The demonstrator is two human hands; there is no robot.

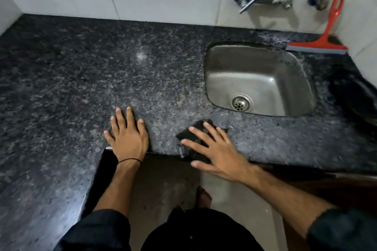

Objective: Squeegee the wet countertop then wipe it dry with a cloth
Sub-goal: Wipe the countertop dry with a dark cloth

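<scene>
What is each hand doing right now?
Left hand: open, flat on the speckled dark granite countertop.
Right hand: open, pressing the dark cloth.

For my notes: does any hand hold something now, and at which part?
Nothing is gripped. The right hand presses flat on the cloth, fingers spread over it. The left hand lies flat on the counter.
</scene>
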